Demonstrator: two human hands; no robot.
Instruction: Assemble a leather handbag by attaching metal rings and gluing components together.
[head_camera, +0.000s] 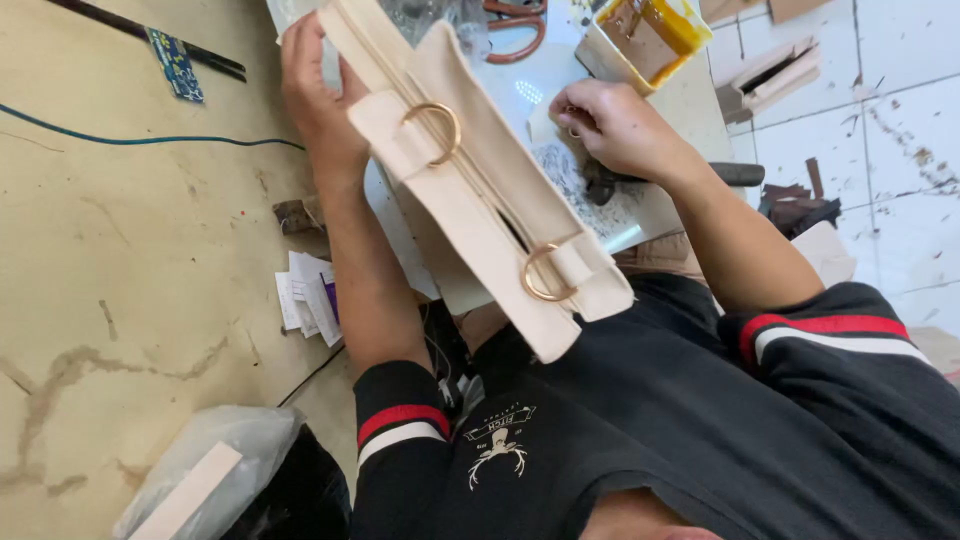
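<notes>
Cream bag panel (470, 190) with two brass rings in left hand (318, 100).

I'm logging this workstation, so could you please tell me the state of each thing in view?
Cream bag panel: held up, tilted, in the left hand.
Two metal rings: attached under cream tabs.
Right hand: fingers curled, resting on the work surface.
Yellow glue tub: open, uncovered.
Scissors: lying flat.
Paper slips: loosely stacked.
</notes>
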